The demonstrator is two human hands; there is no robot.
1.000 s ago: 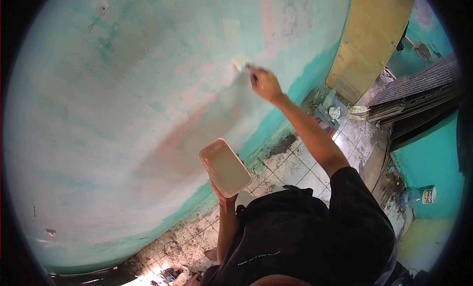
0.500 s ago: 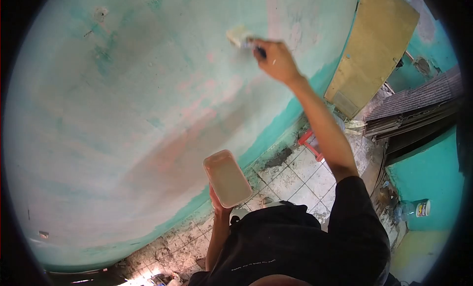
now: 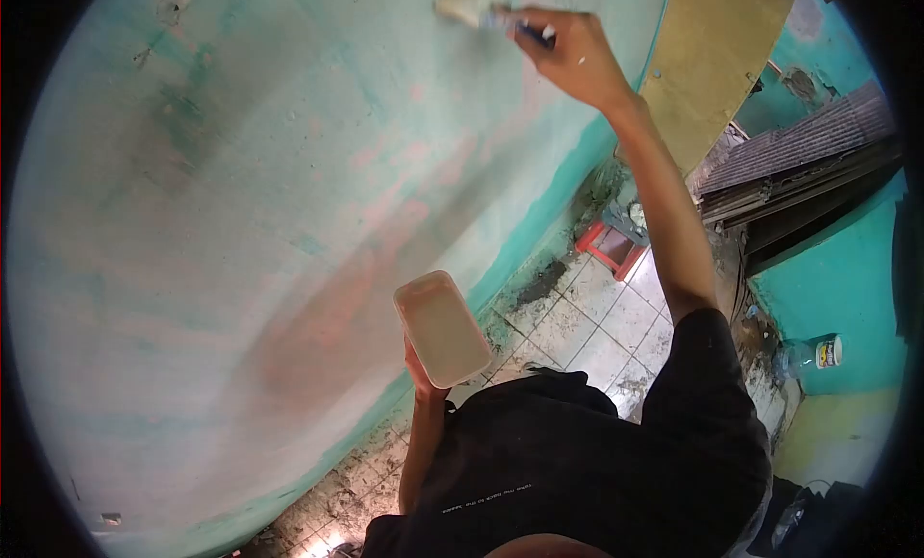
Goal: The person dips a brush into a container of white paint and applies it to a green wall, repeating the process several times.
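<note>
High in the view, my right hand (image 3: 576,58) grips a paintbrush (image 3: 510,21) by its dark handle. The pale bristles point left against or very close to the wall (image 3: 318,144); contact cannot be told for sure. That wall is patchy, with whitish paint over turquoise and pink. Lower down, my left hand (image 3: 423,373) holds a rectangular plastic tub (image 3: 445,332) from beneath and its left side. Pale liquid, seemingly paint, lies inside the tub. Most of the left fingers are hidden behind it.
A red stool (image 3: 612,250) stands on the dirty tiled floor (image 3: 568,322) by the wall's foot. A yellowish board (image 3: 712,67) leans at the upper right, beside stacked corrugated sheets (image 3: 799,154). A labelled white tub (image 3: 829,351) and a clear plastic bottle (image 3: 789,361) are at the right.
My right hand and the paintbrush have moved up and slightly right along the wall. The tub in my left hand sits a little higher in view, as the camera has shifted.
</note>
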